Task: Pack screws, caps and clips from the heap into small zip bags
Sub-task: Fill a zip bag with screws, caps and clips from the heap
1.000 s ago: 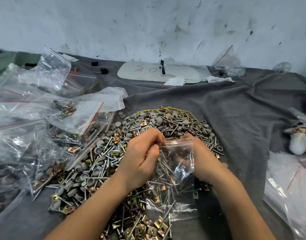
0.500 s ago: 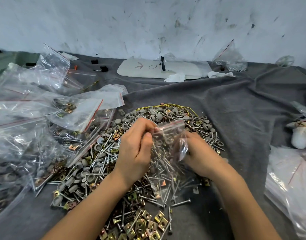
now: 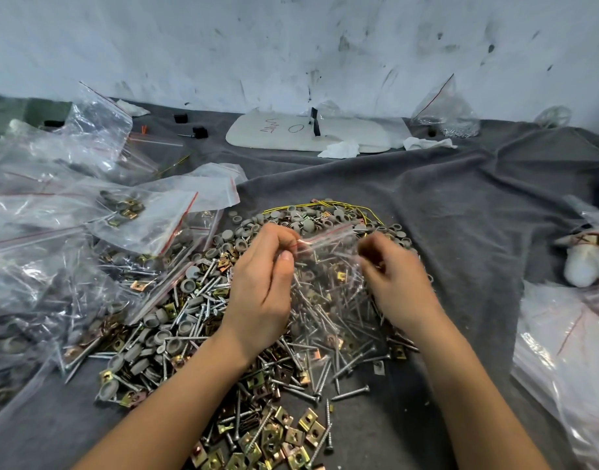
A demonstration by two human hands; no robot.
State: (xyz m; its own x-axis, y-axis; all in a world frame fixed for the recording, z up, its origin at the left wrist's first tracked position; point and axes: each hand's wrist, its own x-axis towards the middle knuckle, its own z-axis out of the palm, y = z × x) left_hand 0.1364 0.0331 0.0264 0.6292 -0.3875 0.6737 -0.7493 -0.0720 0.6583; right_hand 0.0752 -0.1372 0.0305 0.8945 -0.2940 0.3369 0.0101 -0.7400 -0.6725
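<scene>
Clear zip bag (image 3: 328, 266), red strip, screws (image 3: 325, 310) inside; fingers (image 3: 286, 259) of left hand (image 3: 260, 293) and right hand (image 3: 396, 283) pinch its top corners. Filled bags (image 3: 53, 232) crowd left; bare cloth (image 3: 478, 215) right.

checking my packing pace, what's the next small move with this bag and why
Probably press along the red zip line to seal it: the left hand and right hand each pinch an end of the mouth of the small zip bag above the heap, and screws seem to be inside.
</scene>
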